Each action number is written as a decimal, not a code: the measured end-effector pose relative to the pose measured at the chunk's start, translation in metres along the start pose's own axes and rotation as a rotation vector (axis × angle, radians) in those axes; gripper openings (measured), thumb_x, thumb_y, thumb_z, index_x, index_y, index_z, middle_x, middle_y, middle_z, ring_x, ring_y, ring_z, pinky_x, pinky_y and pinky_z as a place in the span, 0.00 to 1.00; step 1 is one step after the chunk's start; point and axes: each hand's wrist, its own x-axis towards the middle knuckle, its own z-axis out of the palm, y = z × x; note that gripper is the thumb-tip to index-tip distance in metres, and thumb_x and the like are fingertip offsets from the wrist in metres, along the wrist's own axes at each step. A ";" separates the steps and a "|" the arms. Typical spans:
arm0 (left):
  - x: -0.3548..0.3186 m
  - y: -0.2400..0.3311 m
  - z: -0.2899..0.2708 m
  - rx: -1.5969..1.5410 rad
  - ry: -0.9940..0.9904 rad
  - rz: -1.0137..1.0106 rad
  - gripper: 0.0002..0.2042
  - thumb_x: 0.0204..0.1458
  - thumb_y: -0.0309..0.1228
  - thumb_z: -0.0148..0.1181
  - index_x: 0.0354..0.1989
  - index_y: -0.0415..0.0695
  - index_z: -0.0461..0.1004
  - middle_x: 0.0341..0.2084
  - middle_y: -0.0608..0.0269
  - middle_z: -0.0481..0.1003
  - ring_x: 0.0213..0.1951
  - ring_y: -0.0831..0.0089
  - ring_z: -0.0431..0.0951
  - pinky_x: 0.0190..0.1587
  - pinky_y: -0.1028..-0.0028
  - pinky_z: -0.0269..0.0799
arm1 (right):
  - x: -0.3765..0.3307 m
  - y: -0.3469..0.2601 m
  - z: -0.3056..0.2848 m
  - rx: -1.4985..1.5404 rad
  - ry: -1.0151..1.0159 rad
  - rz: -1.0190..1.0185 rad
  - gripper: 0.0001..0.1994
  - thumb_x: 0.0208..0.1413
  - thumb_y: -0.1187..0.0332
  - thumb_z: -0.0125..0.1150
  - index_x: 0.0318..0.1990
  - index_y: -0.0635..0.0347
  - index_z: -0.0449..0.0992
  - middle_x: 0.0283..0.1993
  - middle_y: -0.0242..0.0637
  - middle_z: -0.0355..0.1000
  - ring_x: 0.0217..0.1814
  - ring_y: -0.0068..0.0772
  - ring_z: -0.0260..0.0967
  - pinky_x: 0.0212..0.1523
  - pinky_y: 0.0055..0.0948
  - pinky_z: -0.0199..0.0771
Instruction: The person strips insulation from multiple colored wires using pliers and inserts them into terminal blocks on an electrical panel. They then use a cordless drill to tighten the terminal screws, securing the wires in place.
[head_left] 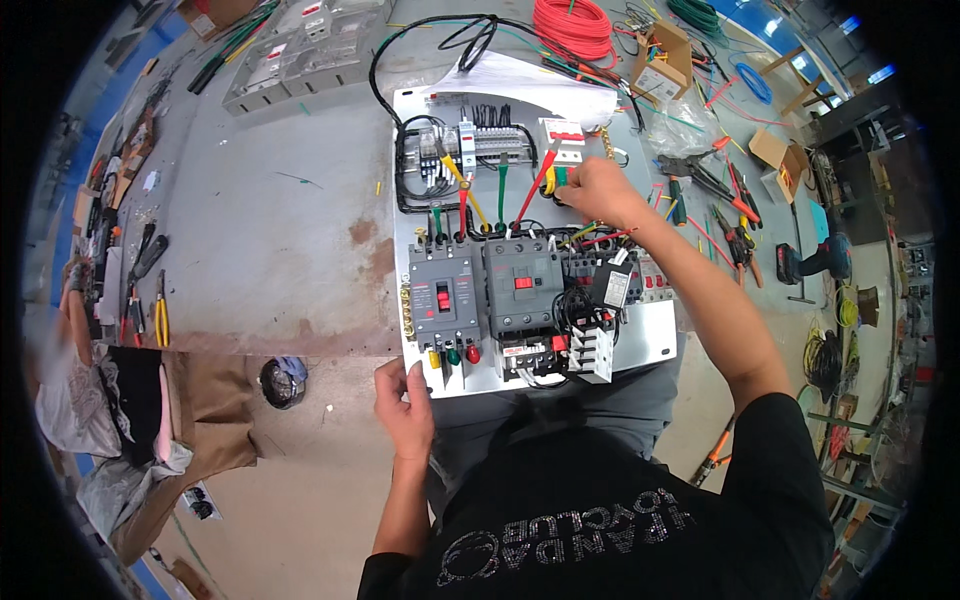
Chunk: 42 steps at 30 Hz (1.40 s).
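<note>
A white metal mounting plate (640, 340) fitted with electrical parts lies across the bench's front edge. It carries a grey circuit breaker (442, 297) with a red toggle, a larger grey breaker (523, 283) and a small white breaker (563, 137) with red levers. My right hand (603, 192) reaches over the plate, its fingers pinched at a green-sleeved wire (561, 176) below the small breaker. Beside it runs a yellow-sleeved wire (549, 180). My left hand (404, 405) grips the plate's near left corner. The right fingertips are partly hidden.
Right of the plate lie a crimping tool (710, 180), several pliers (738, 238) and a cordless drill (822, 260). Behind are a red wire coil (572, 28) and an open cardboard box (662, 62). Yellow-handled pliers (161, 310) lie at the left front; grey enclosures (300, 60) stand far left.
</note>
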 end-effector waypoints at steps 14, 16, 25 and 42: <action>0.043 0.043 -0.021 0.141 0.001 0.121 0.16 0.63 0.34 0.64 0.51 0.34 0.77 0.43 0.54 0.81 0.45 0.70 0.81 0.49 0.69 0.76 | -0.049 -0.010 -0.063 0.497 -0.047 -0.029 0.12 0.61 0.66 0.62 0.44 0.68 0.83 0.31 0.38 0.79 0.27 0.26 0.80 0.28 0.27 0.80; 0.058 0.064 -0.015 0.097 -0.004 0.154 0.17 0.63 0.35 0.64 0.52 0.34 0.77 0.43 0.54 0.81 0.45 0.69 0.81 0.50 0.69 0.76 | -0.078 -0.009 -0.074 0.569 0.028 -0.094 0.12 0.63 0.67 0.61 0.44 0.68 0.83 0.32 0.35 0.78 0.27 0.22 0.78 0.29 0.26 0.78; 0.151 0.099 0.024 0.093 -0.370 0.235 0.19 0.62 0.32 0.66 0.59 0.38 0.77 0.49 0.58 0.79 0.51 0.72 0.79 0.56 0.71 0.74 | -0.219 0.043 -0.034 0.892 0.255 0.011 0.10 0.65 0.71 0.63 0.46 0.71 0.82 0.34 0.32 0.75 0.31 0.20 0.73 0.33 0.23 0.74; 0.198 0.092 0.056 0.045 -0.453 0.157 0.11 0.67 0.34 0.58 0.39 0.37 0.76 0.31 0.71 0.75 0.35 0.83 0.70 0.38 0.76 0.68 | -0.252 0.045 0.046 0.541 0.498 -0.026 0.05 0.57 0.74 0.68 0.38 0.65 0.84 0.28 0.38 0.73 0.26 0.31 0.69 0.29 0.28 0.68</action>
